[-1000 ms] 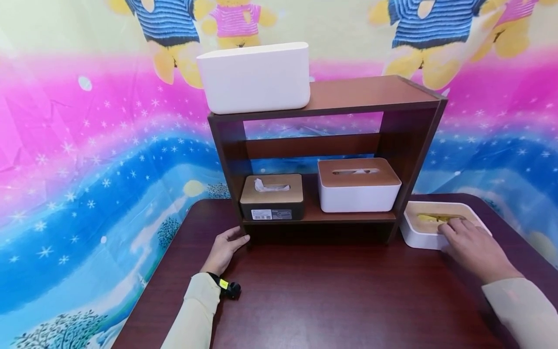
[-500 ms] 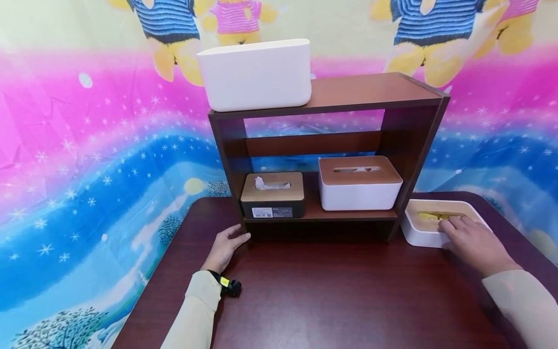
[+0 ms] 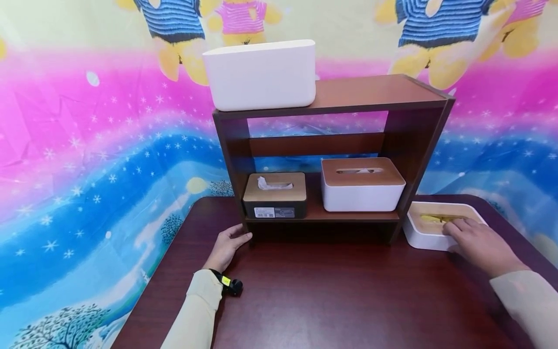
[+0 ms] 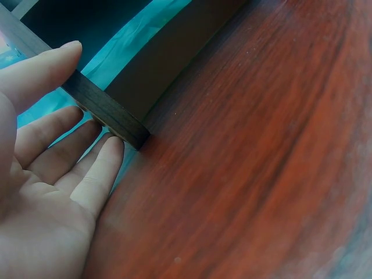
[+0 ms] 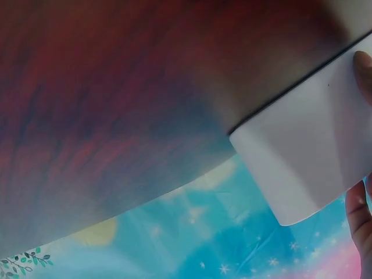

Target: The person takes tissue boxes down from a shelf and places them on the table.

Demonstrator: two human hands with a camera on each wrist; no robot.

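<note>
My left hand [image 3: 226, 248] is at the lower left corner of the small brown shelf [image 3: 322, 219]. In the left wrist view its thumb lies across the front edge of the side panel [image 4: 104, 110], and its fingertips meet the outer face. At the right, my right hand [image 3: 484, 242] grips the near side of a low white box [image 3: 425, 240] with a light wood-coloured top and something yellow at its middle. In the right wrist view the thumb presses the white wall [image 5: 302, 139]; the other fingers reach over the far edge, mostly out of frame.
On the lower shelf board stand a dark tissue box [image 3: 274, 195] with a wooden lid and a white tissue box [image 3: 363, 198] with a brown lid. A tall white bin [image 3: 261, 77] stands on top at the left. Behind hangs a printed cloth [image 3: 109, 145].
The head view has shifted slightly. Both hands keep nearly the same places, and the boxes and shelf have not visibly moved.
</note>
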